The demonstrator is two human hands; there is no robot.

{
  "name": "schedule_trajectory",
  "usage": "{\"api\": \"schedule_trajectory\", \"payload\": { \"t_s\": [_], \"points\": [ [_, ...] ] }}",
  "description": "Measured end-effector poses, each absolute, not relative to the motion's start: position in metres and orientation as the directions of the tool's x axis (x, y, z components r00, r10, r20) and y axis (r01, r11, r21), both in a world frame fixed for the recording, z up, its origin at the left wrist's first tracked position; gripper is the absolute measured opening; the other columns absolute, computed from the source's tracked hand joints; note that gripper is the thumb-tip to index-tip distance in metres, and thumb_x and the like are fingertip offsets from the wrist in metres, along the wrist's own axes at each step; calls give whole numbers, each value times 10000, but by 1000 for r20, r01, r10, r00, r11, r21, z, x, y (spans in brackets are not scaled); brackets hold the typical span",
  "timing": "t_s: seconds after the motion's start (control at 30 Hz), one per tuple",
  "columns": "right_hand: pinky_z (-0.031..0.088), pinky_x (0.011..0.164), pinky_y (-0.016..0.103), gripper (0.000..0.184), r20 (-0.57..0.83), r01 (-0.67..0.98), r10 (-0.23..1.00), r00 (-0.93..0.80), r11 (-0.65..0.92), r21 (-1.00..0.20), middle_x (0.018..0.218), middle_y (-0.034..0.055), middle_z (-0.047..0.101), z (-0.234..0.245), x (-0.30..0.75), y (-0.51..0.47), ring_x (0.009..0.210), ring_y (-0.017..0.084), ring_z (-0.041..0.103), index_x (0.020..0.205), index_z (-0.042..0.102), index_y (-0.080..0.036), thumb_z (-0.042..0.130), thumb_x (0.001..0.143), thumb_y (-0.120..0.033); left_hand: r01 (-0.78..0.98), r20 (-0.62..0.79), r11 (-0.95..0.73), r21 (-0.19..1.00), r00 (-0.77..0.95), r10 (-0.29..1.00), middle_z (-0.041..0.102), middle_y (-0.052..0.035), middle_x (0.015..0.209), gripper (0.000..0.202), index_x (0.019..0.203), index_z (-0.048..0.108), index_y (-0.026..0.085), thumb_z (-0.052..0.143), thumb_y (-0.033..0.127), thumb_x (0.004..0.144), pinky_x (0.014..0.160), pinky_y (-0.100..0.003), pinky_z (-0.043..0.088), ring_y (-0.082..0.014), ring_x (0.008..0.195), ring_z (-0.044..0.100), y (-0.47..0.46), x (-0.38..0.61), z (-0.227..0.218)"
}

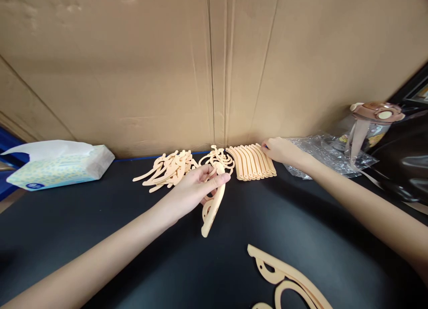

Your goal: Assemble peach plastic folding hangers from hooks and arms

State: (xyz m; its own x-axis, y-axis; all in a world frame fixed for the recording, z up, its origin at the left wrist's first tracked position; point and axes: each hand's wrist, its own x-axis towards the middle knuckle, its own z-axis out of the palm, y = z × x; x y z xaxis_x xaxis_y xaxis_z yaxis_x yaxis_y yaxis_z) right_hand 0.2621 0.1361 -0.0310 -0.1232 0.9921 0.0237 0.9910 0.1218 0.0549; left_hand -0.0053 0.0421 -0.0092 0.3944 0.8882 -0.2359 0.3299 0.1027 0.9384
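Observation:
My left hand (197,186) is closed around a beige plastic hanger piece (214,208), thumb on top. The piece is tilted, its lower end pointing towards me, with a curved part behind it partly hidden by my fingers. At the back, my right hand (281,150) reaches the right end of a neat row of curved beige hanger arms (250,162). Its bent fingers pinch the upper end of the last arm; the fingertips are partly hidden. Behind my left hand lies a small heap of beige hooks (219,154). A loose pile of hanger arms (172,166) lies left of it.
A folding hanger (287,273) lies on the black table (133,237) at the front right, cut off by the frame. A tissue pack (63,166) stands at left. Clear plastic wrap (310,153) and a strapped bottle (374,121) are at right, before a cardboard wall (150,68).

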Motion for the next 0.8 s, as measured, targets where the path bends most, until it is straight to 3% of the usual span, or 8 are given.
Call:
{"api": "schedule_trajectory", "payload": {
  "t_s": [0.23, 0.27, 0.33, 0.37, 0.5, 0.63, 0.73, 0.8],
  "points": [
    [410, 657, 298, 464, 88, 995, 991, -95, 97, -12, 898, 131, 686, -10, 245, 119, 818, 234, 637, 845, 668, -149, 299, 951, -410, 223, -152, 79, 972, 335, 930, 579, -31, 849, 318, 845, 555, 159, 507, 471, 881, 500, -183, 492, -136, 721, 587, 47, -4, -9],
    [412, 647, 278, 522, 90, 985, 984, -152, 159, -72, 863, 85, 687, -5, 236, 110, 770, 194, 632, 844, 662, -175, 253, 958, -479, 191, -141, 80, 978, 333, 932, 592, -43, 883, 293, 874, 555, 159, 498, 447, 892, 500, -201, 505, -148, 729, 601, 48, -2, -7],
    [416, 615, 256, 577, 83, 795, 920, -383, 374, -478, 768, 38, 676, 3, 217, 88, 668, 148, 610, 894, 654, -185, 221, 950, -561, 125, -114, 74, 989, 349, 930, 607, -61, 938, 254, 925, 552, 163, 488, 408, 905, 527, -247, 534, -170, 739, 627, 51, 3, -1],
    [418, 613, 250, 557, 108, 673, 873, -476, 441, -594, 777, 30, 676, 7, 209, 77, 672, 141, 605, 899, 651, -186, 258, 939, -579, 94, -90, 60, 994, 362, 928, 612, -65, 958, 246, 939, 554, 165, 479, 397, 911, 557, -265, 545, -176, 751, 635, 51, 6, 3],
    [414, 607, 238, 367, 310, 520, 848, -429, 513, -683, 804, 18, 675, 18, 195, 50, 691, 132, 596, 911, 638, -176, 462, 906, -498, 71, 40, -72, 995, 378, 925, 613, -51, 947, 251, 892, 586, 173, 475, 397, 917, 644, -250, 531, -178, 844, 621, 53, 8, 18],
    [402, 574, 236, 329, 467, 611, 807, -363, 584, -534, 810, 26, 663, 28, 207, 53, 670, 132, 581, 981, 630, -176, 441, 933, -441, 232, 119, -205, 951, 337, 934, 567, -22, 843, 278, 765, 606, 175, 539, 420, 876, 597, -177, 459, -156, 849, 556, 56, 0, 28],
    [354, 545, 243, 252, 597, 783, 664, -450, 615, -93, 842, 42, 657, 30, 211, 55, 711, 150, 581, 1081, 585, -180, 420, 953, -321, 294, 125, -231, 928, 338, 933, 508, -1, 759, 306, 740, 601, 182, 521, 443, 877, 575, -170, 412, -124, 744, 496, 58, -3, 29],
    [285, 503, 259, 220, 573, 815, 603, -555, 531, 230, 789, 50, 638, 27, 209, 53, 686, 159, 566, 1029, 582, -165, 381, 940, -170, 322, 92, -217, 921, 362, 928, 407, 24, 654, 333, 736, 575, 188, 474, 464, 894, 525, -177, 361, -109, 625, 431, 58, -2, 28]
  ]
}}
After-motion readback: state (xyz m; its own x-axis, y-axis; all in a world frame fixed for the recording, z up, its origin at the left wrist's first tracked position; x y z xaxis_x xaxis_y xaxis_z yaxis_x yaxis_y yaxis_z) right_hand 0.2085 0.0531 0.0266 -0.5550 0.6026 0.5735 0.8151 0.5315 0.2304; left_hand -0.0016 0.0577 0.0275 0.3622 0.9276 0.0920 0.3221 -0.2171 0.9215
